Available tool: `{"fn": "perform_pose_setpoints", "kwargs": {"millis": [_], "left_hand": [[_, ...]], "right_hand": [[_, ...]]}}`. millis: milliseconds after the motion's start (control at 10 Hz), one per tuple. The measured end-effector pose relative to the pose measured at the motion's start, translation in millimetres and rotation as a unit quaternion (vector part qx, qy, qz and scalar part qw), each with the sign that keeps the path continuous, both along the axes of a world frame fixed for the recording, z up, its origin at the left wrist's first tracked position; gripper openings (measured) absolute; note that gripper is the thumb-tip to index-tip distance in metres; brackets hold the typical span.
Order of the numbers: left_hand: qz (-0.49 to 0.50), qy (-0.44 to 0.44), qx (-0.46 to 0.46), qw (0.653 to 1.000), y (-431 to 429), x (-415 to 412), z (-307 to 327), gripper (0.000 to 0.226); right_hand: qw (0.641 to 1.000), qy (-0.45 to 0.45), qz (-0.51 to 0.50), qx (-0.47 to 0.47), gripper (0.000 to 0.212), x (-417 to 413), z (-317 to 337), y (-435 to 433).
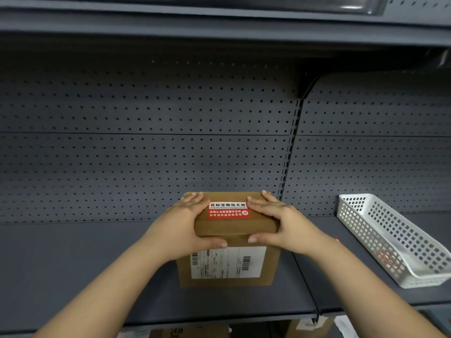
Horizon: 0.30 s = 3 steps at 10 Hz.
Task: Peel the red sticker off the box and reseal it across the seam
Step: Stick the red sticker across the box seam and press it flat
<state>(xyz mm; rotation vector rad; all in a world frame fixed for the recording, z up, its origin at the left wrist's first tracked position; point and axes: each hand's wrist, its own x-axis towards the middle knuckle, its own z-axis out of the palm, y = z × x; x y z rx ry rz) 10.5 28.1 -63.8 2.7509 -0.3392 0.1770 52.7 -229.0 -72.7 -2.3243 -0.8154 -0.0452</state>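
Two hands, left hand [185, 223] and right hand [280, 223], are laid on the box [229, 262] mid-frame. Fingers [192, 200] are spread flat beside the red sticker [229, 210].

Your hands cover both top ends of the box [229, 240]; its shipping label [228, 262] print is too blurred to read.

A brown box [227, 240] stands at lower centre on a grey shelf [73, 264], in front of a perforated back panel [146, 142]. The left hand [180, 225] and right hand [280, 223] grip its top from either side, fingers spread on the lid, thumbs on the front edge. A red sticker [229, 210] lies flat on the lid between the hands. A white label [228, 262] is on the front face. At lower right sits a white basket [390, 240], well apart from the box
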Motion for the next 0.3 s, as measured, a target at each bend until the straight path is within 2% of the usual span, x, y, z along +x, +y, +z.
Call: {"fn": "perform_pose_setpoints", "kwargs": {"millis": [100,200,300], "left_hand": [[-0.027,-0.004,-0.088,0.996,6,-2,8,0.109],[-0.076,-0.050,-0.270,0.958,8,-12,20,0.077],[-0.141,-0.003,-0.445,0.884,4,-18,42,0.062]], "right_hand": [[0.995,-0.026,-0.015,0.092,0.076,-14,9,-10],[0.958,-0.143,-0.044,0.245,0.037,-47,33,-21],[0.894,-0.269,-0.034,0.356,0.020,-92,82,-30]]}}
